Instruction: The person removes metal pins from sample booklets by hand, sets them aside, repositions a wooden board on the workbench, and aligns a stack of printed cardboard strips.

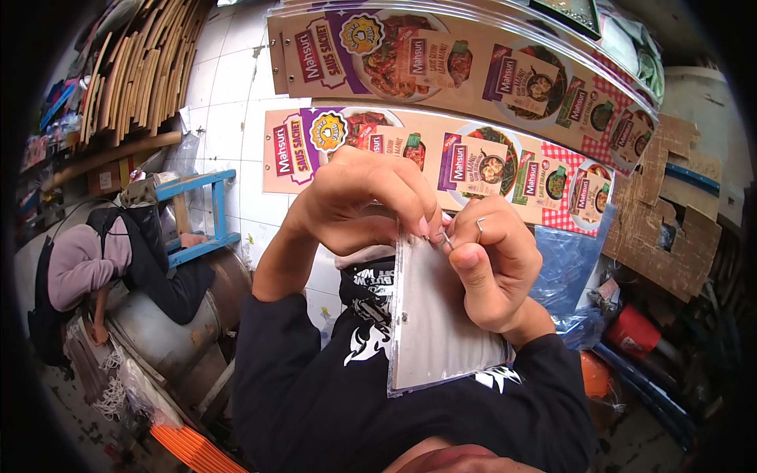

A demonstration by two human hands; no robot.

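Observation:
A flat, plain-backed panel (pixel 441 315) in clear plastic stands tilted against my torso, with a metal eyelet (pixel 404 318) near its left edge. At its upper corner, my left hand (pixel 363 193) is closed in a pinch, the fingertips touching the panel's edge. Beside it my right hand (pixel 501 264) pinches a thin bent metal wire hook (pixel 447 238) between thumb and forefinger. Another bent end of wire (pixel 479 226) shows against its curled fingers. The fingertips of both hands nearly meet at the corner, where the fingers partly hide how wire and panel touch.
Printed sauce-sachet banners (pixel 520 169) lie in front of me, with a stack of more (pixel 465 67) behind. Blue plastic sheeting (pixel 568 260) and torn cardboard (pixel 662 213) are at right. Another person (pixel 87 264) sits at left by a blue frame (pixel 213 213) and metal cylinder (pixel 173 323).

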